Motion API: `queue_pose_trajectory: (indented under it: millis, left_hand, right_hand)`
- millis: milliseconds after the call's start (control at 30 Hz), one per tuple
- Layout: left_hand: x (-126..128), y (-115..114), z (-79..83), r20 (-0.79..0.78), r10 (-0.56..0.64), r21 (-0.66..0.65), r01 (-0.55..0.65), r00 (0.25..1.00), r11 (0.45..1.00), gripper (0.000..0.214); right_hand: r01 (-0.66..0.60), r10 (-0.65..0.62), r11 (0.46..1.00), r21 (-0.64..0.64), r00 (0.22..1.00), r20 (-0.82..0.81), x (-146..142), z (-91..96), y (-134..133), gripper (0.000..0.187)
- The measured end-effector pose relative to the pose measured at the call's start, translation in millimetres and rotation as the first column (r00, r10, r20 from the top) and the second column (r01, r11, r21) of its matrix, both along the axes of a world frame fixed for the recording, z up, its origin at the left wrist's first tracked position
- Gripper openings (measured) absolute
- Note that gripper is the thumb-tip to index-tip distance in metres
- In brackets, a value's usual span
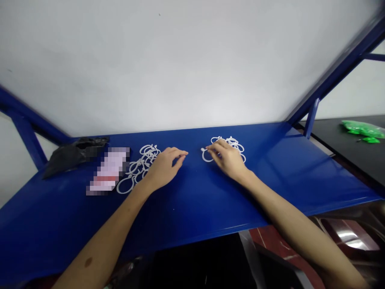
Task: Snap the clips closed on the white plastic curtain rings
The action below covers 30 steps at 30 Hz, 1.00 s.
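My left hand [167, 166] hovers over the blue shelf [192, 200], thumb and forefinger stretched out with a gap between them and nothing visible in it. Beside and partly behind it lies a loose pile of white looped cable ties [125, 185]. To the right, the fingers of my right hand [227, 157] are curled together at the edge of one white cable tie loop [206, 156], pinching it near its small head. More white loops [237, 144] lie in a smaller group behind and under that hand, which partly hides them.
A blurred-out pink and white item [110, 170] lies left of the pile, with a crumpled black plastic bag [70, 156] beyond it. Blue metal braces [311, 118] rise at both ends. Green plastic packages [365, 130] sit on a dark surface at right. A white wall [180, 68] stands behind.
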State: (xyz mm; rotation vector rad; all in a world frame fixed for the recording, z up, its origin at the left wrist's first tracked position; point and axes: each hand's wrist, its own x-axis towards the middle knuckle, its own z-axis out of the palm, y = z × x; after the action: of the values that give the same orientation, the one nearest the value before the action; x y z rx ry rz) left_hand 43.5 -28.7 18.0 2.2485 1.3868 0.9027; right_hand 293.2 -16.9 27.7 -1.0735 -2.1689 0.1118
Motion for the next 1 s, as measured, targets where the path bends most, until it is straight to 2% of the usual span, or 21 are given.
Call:
queue_pose_trajectory:
  millis: [100, 200, 333, 400, 533, 800, 1000]
  left_hand:
    - [-26.3, 8.1, 2.2, -0.226, 0.011, 0.004, -0.010, 0.974, 1.000, 0.037]
    - [-43.7, 9.1, 5.7, -0.370, -0.013, -0.113, -0.031, 0.929, 0.993, 0.041]
    - [-46.3, 4.1, 12.9, -0.418, -0.093, -0.238, -0.010, 0.904, 0.971, 0.045]
    - [-42.7, 2.7, 15.2, -0.420, -0.086, -0.240, -0.019, 0.904, 0.971, 0.039]
    - [-33.6, 4.3, 13.7, -0.414, -0.027, -0.181, -0.053, 0.910, 0.982, 0.014]
    - [-21.1, 8.1, -0.7, -0.403, 0.040, -0.050, -0.065, 0.914, 0.997, 0.013]
    - [-20.8, 7.3, -5.0, -0.463, 0.077, -0.002, -0.088, 0.883, 0.996, 0.013]
  right_hand:
    - [0.276, -0.276, 0.960, 0.049, 0.961, -0.012, 25.2, 4.6, 19.0, 0.023]
    - [0.372, -0.373, 0.928, 0.031, 0.927, 0.037, 55.8, 1.1, 38.9, 0.019]
    - [0.284, -0.278, 0.957, -0.050, 0.954, 0.109, 78.7, -3.9, 53.5, 0.011]
    - [0.199, -0.185, 0.975, -0.099, 0.974, 0.130, 79.4, -2.8, 54.0, 0.009]
    - [0.068, -0.048, 0.986, -0.152, 0.990, 0.131, 71.9, 1.6, 49.7, 0.004]
    - [0.057, -0.035, 0.991, -0.118, 0.982, 0.183, 69.5, -6.3, 50.9, 0.006]
    - [0.065, -0.048, 0.993, -0.097, 0.986, 0.162, 67.3, -4.0, 48.2, 0.006]
